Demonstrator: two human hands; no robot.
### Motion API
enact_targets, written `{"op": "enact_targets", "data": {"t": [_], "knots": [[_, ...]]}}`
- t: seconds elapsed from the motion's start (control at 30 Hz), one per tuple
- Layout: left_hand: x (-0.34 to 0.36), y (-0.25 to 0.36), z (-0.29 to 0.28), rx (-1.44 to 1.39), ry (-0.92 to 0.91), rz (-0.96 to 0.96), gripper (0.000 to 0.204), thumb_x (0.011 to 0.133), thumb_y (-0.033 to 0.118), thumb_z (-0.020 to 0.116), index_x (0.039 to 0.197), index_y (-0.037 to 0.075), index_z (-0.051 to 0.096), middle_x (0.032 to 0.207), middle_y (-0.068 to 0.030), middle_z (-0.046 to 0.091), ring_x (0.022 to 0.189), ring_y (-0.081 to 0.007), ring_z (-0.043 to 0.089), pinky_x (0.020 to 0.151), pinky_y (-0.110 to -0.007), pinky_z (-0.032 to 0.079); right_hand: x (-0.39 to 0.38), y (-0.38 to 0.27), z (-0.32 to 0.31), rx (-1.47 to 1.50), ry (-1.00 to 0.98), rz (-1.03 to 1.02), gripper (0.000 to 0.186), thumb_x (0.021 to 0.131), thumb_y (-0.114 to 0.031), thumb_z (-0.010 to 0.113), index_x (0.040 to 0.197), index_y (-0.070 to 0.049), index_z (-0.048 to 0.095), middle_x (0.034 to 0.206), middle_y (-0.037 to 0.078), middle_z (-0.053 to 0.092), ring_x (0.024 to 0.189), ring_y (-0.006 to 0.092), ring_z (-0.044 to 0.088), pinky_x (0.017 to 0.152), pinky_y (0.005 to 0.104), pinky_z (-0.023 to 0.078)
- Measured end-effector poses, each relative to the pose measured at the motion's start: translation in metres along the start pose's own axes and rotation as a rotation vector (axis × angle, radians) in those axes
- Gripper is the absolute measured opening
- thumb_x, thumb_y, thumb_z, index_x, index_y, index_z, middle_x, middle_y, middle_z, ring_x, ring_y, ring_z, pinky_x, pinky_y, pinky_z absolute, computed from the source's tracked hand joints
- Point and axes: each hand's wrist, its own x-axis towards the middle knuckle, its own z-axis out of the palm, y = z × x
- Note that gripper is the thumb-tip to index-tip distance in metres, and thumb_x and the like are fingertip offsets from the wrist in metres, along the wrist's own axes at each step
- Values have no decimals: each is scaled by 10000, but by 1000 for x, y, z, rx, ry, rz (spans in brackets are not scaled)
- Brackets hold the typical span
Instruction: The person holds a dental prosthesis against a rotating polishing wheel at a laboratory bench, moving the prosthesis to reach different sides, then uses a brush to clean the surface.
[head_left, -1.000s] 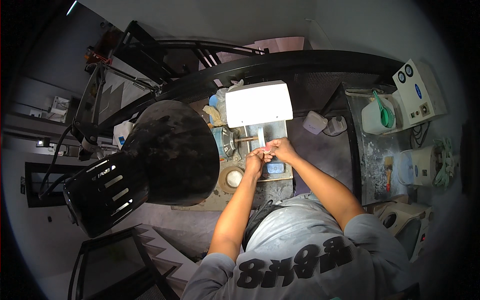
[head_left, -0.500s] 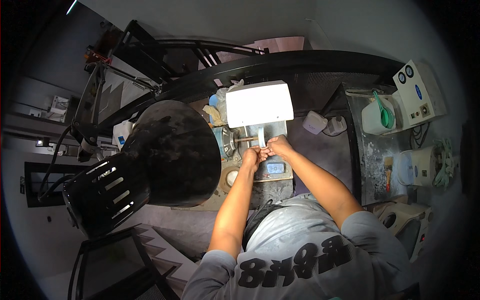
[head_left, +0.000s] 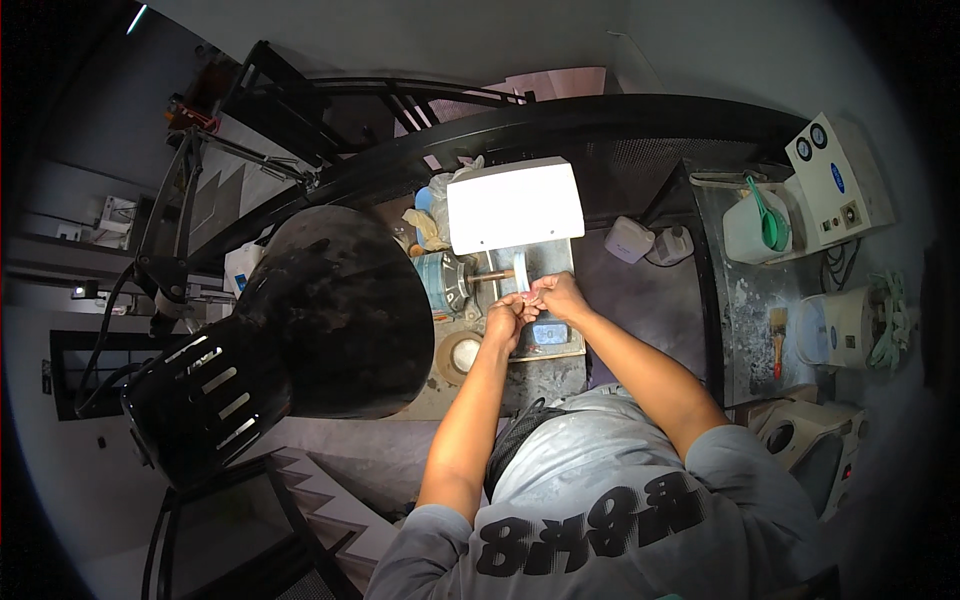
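Pinched small pink piece [head_left: 534, 294] between closed fingertips of left hand [head_left: 506, 319] and right hand [head_left: 561, 297]. Held it over tray [head_left: 574, 338], just near side of pale buffing wheel [head_left: 520, 271] on shaft [head_left: 493, 276] of motor [head_left: 440, 283]; could not tell whether touching wheel. Noted blue block [head_left: 549, 334] in tray, nearer and slightly right of piece; white hood [head_left: 515, 207] beyond wheel; round bowl [head_left: 464, 354] left of hands; black lamp [head_left: 330, 310] farther left; paintbrush [head_left: 777, 345] well apart on right.

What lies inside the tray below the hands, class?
A blue rectangular item lies in the tray; whatever the left and right hands cover there cannot be seen.
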Motion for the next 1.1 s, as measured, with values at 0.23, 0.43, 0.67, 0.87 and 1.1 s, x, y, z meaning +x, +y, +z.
{"op": "enact_targets", "data": {"t": [0.23, 0.43, 0.67, 0.87, 1.1], "knots": [[3, 5, 0, -43, 16, -38, 189, 914, 35, 369, 926, -28, 547, 792, -131, 620, 644, -200, 590, 615, -304, 492, 2, -14, 2, -62, -7, 66, 96, 760, 44, 562, 825, 83, 621, 728, 98, 629, 615, 115, 591, 557, 237, 505], [4, 5, 2, -93, 35, -62, 188, 917, 41, 354, 934, -33, 526, 787, -137, 618, 626, -197, 588, 592, -301, 496, 11, -16, 3, -99, 1, 119, 111, 764, 35, 556, 843, 88, 614, 730, 113, 632, 641, 150, 628, 554, 246, 515], [7, 2, 4, -120, 15, -80, 203, 925, 67, 345, 941, -21, 527, 806, -138, 619, 664, -194, 593, 612, -292, 496, 35, 10, 2, -303, 89, 45, 107, 777, 34, 539, 832, 91, 610, 728, 130, 635, 638, 164, 638, 551, 253, 519], [4, -2, -5, -47, -43, -19, 223, 924, 67, 358, 947, -30, 558, 870, -143, 628, 712, -200, 596, 659, -295, 492, 28, 17, 0, -128, -10, 58, 77, 716, -19, 583, 744, 27, 640, 695, 108, 650, 649, 148, 615, 613, 289, 478], [-8, -6, 2, 44, -4, 59, 224, 948, 111, 390, 976, -23, 567, 873, -127, 630, 720, -195, 602, 667, -288, 497, -2, 9, -2, -251, 0, -187, 138, 781, -4, 576, 878, 64, 648, 762, 106, 662, 672, 116, 603, 620, 250, 481]]}}
